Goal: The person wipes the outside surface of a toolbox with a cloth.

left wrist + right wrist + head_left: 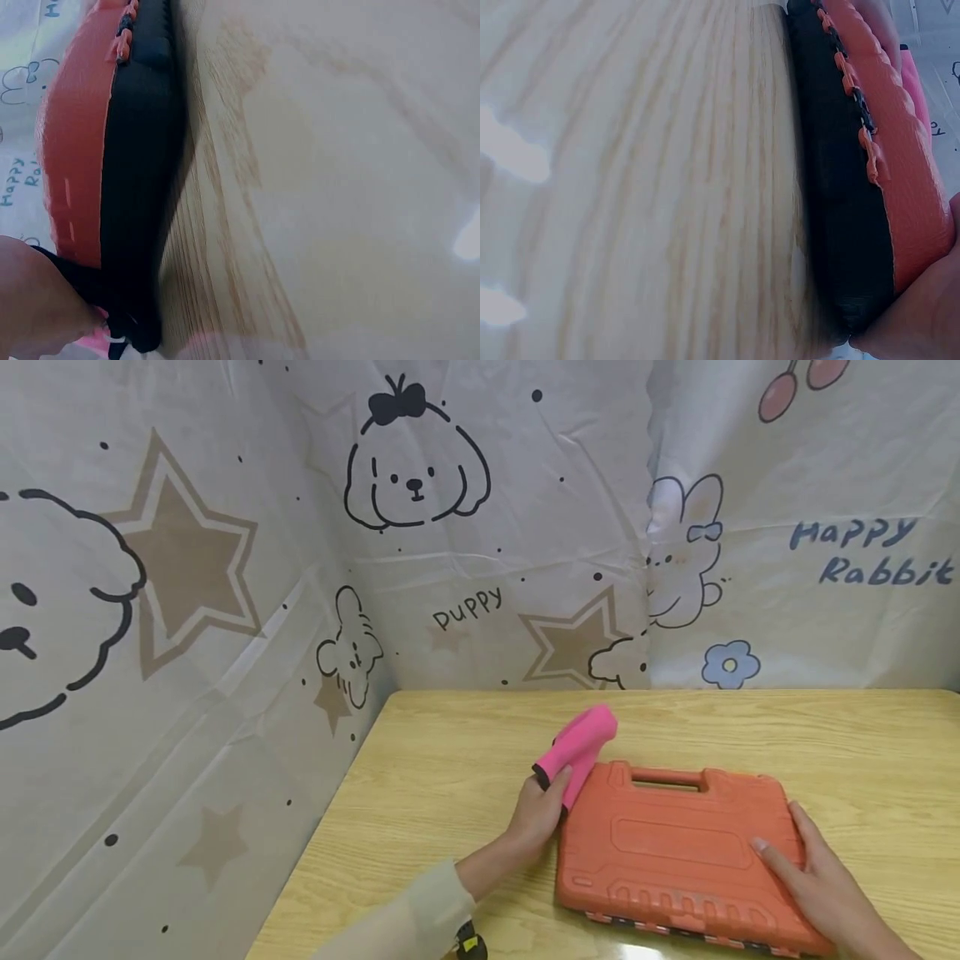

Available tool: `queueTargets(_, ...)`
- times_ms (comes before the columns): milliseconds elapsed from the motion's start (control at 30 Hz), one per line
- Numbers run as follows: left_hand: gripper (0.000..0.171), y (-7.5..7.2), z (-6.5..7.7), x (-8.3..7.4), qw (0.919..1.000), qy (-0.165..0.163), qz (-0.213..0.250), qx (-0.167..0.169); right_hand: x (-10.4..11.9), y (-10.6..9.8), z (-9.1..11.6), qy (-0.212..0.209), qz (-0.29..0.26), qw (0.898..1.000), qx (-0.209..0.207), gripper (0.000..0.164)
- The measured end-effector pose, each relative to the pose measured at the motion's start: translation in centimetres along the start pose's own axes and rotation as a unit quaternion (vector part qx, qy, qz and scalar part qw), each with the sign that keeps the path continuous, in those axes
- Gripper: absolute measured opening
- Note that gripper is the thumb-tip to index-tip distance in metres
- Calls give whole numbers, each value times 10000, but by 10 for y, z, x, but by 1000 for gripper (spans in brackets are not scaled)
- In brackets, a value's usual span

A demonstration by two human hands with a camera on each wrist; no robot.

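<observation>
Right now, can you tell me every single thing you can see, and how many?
case: 1, orange-red and black, on the table
pink gun-shaped thing: 1, pink with black edges, at the case's left side
table: 1, pale wood-coloured, under the case
printed sheeting: count unclear, pale, behind the table and to its left
small gadget: 1, black and yellow, by the left cuff
sleeve: 1, pale, left arm
left hand: 1, bare, holding the pink thing
right hand: 1, bare, gripping the case's right side
</observation>
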State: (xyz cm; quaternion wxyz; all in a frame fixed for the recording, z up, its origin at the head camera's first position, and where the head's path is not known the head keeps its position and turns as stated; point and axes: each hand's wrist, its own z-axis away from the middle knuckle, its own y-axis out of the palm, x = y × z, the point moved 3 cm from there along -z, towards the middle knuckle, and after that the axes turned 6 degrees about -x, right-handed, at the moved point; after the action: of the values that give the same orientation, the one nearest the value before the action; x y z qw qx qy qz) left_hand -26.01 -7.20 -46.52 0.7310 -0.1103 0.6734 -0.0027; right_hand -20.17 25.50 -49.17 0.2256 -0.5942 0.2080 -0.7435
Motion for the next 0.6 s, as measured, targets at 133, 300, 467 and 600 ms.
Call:
queueTargets(133, 45, 1, 2, 1, 10000, -43, -25, 5, -1, -1, 3, 20, -127, 9999, -67, 101)
queueTargets(300, 45, -4, 6, -3, 9999, -67, 64, 80, 3, 0, 4, -46, -237, 9996, -135, 101)
queueTargets(467, 45, -8, 13, -5, 9996, -148, 127, 225, 1, 0, 3, -38, -239, 9997, -96, 101)
queueTargets(600, 43, -10, 18, -6, 9995, -180, 34, 244, -1, 0, 2, -28, -243, 9996, -101, 102)
